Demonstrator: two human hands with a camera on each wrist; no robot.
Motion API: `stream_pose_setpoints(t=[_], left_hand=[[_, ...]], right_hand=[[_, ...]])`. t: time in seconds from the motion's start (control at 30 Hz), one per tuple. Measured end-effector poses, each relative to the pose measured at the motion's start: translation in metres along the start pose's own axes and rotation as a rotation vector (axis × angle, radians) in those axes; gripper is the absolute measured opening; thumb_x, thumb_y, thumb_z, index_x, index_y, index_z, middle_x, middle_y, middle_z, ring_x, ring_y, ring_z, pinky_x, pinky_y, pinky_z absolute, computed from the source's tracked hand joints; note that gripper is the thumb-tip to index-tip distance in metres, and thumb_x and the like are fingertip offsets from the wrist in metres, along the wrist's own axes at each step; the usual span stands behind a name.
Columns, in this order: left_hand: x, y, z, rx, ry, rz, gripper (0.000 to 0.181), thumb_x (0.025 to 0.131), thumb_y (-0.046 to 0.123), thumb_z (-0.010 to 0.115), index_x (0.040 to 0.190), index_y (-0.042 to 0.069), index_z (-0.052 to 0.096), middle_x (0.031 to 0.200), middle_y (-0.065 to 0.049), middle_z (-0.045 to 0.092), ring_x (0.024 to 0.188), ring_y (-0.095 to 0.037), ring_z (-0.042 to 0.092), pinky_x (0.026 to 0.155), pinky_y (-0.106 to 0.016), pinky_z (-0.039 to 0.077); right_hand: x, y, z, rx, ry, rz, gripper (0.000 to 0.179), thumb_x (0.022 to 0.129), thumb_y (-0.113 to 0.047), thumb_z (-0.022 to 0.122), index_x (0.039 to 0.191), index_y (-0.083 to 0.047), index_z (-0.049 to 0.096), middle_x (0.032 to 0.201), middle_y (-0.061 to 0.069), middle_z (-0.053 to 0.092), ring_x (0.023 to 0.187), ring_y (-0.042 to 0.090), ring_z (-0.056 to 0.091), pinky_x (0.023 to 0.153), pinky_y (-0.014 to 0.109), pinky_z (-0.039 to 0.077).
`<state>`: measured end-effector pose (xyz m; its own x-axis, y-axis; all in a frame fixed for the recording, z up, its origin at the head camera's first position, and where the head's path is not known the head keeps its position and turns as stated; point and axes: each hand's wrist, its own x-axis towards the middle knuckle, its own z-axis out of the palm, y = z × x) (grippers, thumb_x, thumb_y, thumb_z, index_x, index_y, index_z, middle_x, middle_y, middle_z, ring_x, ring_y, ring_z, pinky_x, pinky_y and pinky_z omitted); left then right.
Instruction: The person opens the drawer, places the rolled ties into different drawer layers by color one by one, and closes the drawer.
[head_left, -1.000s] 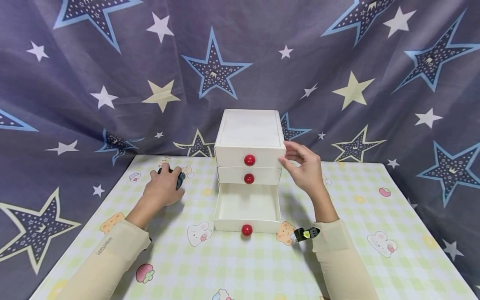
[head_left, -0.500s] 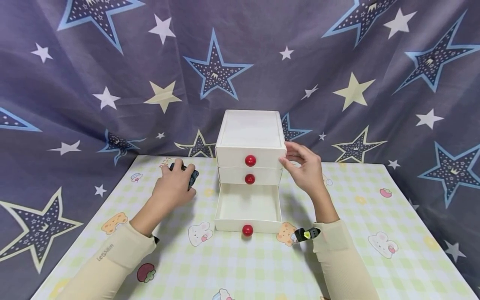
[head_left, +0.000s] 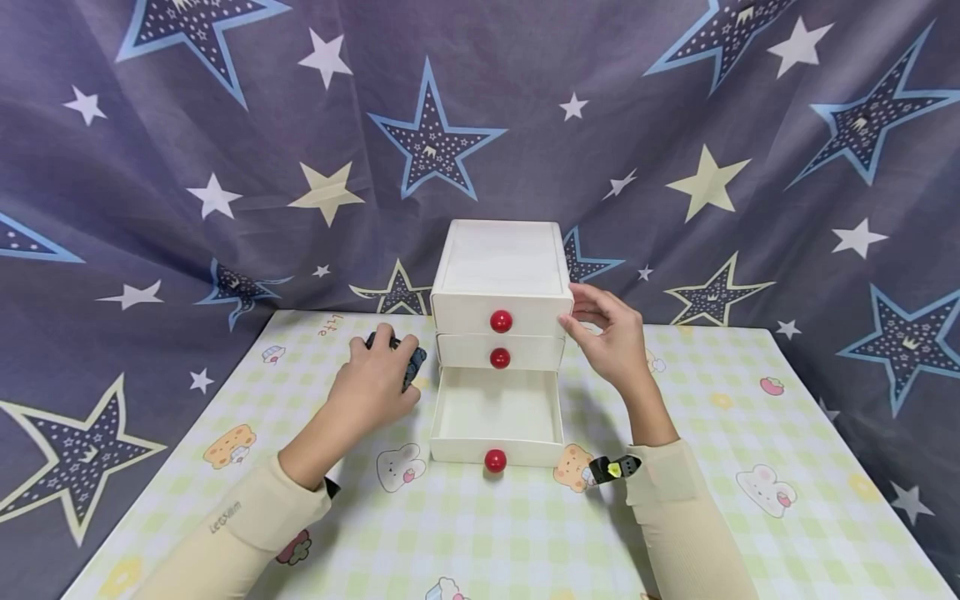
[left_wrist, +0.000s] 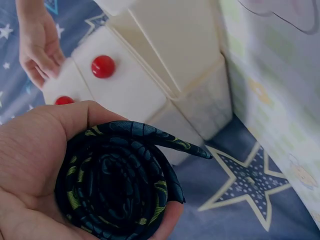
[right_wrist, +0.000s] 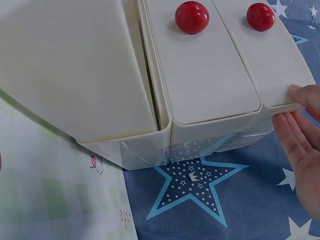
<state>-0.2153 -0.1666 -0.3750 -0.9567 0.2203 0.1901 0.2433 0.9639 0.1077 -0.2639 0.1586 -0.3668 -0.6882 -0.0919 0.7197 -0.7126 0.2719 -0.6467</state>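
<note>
A rolled-up dark necktie with yellow-green figures lies coiled in my left hand, fingers and thumb curled round it. In the head view this hand is over the table, just left of the white drawer cabinet; only the coil's dark edge shows past the fingers. The cabinet has three drawers with red knobs. Its bottom drawer is pulled out, its white inside showing, while the upper two are closed. My right hand grips the cabinet's upper right front corner, thumb on the front face and fingers along the side.
A pale green checked cloth with cartoon prints covers the table. Behind it hangs a dark blue star-patterned curtain. The open drawer's red knob sticks out toward me.
My left hand has moved right with the rolled necktie, from the table's left side to close beside the cabinet. The right hand keeps its grip on the corner.
</note>
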Motion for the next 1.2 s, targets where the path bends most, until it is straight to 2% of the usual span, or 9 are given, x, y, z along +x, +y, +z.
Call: stream_pose_setpoints(t=[0.27, 0.57, 0.83, 1.2], left_hand=[[-0.003, 0.019, 0.007, -0.013, 0.005, 0.061, 0.058, 0.084, 0.021, 0.068, 0.139, 0.010, 0.053, 0.131, -0.024, 0.044, 0.099, -0.050, 0.047, 0.049, -0.048, 0.051], [-0.003, 0.037, 0.017, -0.015, -0.043, 0.108, 0.056, 0.083, 0.023, 0.069, 0.137, 0.015, 0.056, 0.133, -0.021, 0.046, 0.097, -0.044, 0.049, 0.054, -0.044, 0.053], [0.000, 0.054, 0.029, -0.038, -0.048, 0.146, 0.054, 0.082, 0.024, 0.071, 0.134, 0.018, 0.057, 0.129, -0.017, 0.046, 0.096, -0.040, 0.049, 0.053, -0.041, 0.053], [0.008, 0.069, 0.047, -0.043, -0.059, 0.174, 0.054, 0.088, 0.028, 0.075, 0.137, 0.017, 0.057, 0.133, -0.017, 0.047, 0.103, -0.043, 0.052, 0.059, -0.045, 0.057]], right_hand=[[0.001, -0.002, 0.001, 0.000, 0.004, -0.002, 0.041, 0.084, 0.015, 0.075, 0.123, 0.016, 0.064, 0.109, 0.028, 0.068, 0.095, 0.042, 0.069, 0.084, 0.045, 0.059], [0.000, -0.002, 0.001, -0.008, 0.003, -0.004, 0.042, 0.084, 0.015, 0.075, 0.124, 0.015, 0.064, 0.109, 0.028, 0.068, 0.095, 0.042, 0.069, 0.084, 0.046, 0.059], [0.000, -0.002, 0.001, -0.008, 0.004, 0.005, 0.042, 0.084, 0.015, 0.075, 0.124, 0.015, 0.064, 0.110, 0.027, 0.068, 0.095, 0.041, 0.069, 0.084, 0.044, 0.059], [0.001, -0.001, 0.000, -0.012, 0.005, -0.009, 0.041, 0.083, 0.015, 0.076, 0.123, 0.016, 0.064, 0.108, 0.027, 0.068, 0.094, 0.041, 0.069, 0.084, 0.039, 0.060]])
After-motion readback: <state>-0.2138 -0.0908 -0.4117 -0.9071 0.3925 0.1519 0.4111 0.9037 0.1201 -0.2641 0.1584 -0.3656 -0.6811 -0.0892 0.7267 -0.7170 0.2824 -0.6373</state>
